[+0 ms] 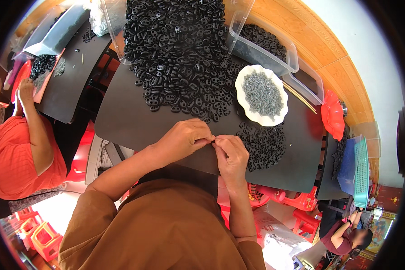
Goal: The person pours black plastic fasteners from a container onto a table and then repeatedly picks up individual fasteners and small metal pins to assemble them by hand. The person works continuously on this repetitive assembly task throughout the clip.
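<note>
My left hand (189, 137) and my right hand (231, 157) meet tip to tip above the table's near edge. Thumbs and forefingers of both are pinched closed. Whatever lies between the fingertips is too small or hidden to name. Just beyond them spreads a big heap of black oval pieces with two holes each (180, 67). Right of my right hand lies a pile of smaller black parts (263, 146). Behind that pile, a white scalloped dish (240, 92) holds many tiny grey, spring-like pieces (262, 92).
Clear plastic bins (267, 63) stand at the back right, near thin sticks (300, 96) and a red scalloped dish (332, 114). A turquoise basket (361, 171) is far right. At the left, a person in red (29, 155) works at another dark table (72, 85). Red stools (45, 238) stand below.
</note>
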A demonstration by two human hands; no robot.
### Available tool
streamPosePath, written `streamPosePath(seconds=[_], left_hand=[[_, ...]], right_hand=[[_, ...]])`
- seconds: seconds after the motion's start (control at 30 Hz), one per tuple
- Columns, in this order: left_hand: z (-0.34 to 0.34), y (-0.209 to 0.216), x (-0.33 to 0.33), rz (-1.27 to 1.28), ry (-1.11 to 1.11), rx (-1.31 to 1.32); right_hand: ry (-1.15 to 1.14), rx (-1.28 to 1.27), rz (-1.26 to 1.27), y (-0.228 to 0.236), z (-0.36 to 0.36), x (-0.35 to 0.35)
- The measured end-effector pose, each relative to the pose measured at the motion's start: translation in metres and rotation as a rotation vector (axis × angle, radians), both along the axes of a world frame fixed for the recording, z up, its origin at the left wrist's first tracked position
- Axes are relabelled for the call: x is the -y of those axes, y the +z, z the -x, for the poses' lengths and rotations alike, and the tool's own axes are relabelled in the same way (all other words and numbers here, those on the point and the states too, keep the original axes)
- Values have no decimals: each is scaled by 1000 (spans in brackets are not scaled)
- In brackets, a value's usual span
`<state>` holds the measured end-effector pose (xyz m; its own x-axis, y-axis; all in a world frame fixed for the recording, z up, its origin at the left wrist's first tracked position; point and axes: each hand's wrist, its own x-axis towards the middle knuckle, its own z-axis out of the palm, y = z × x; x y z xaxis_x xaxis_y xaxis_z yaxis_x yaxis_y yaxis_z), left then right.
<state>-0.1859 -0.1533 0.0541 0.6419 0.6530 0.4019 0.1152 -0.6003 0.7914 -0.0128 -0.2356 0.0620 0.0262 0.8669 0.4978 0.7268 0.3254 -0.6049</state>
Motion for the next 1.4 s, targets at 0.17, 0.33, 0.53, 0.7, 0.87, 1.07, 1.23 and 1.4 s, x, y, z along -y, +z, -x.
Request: streamPosePath(seconds=[0.17, 0.33, 0.53, 0.7, 0.87, 1.07, 1.23, 1.4], left_hand=[[0, 1, -1, 25, -17, -7], [-1, 0, -1, 0, -19, -6], [-2, 0, -4, 37, 1, -5], [-1, 0, -5, 89, 11, -16], [-1, 1, -6, 95, 1, -15], [-1, 2, -4, 86, 16, -24], [0, 0, -3, 49, 1, -17], [1, 1, -1, 14, -14, -28]], right_hand=[[20, -7, 18, 0, -1, 1], [26, 7, 41, 0, -2, 2], [-1, -170, 77, -5, -2, -1], [-62, -256, 224, 5, 0, 0], [-72, -263, 249, 4, 0, 1], [-35, -192, 162, 4, 0, 1], [36, -9, -7, 0, -2, 1], [68, -40, 4, -2, -4, 4]])
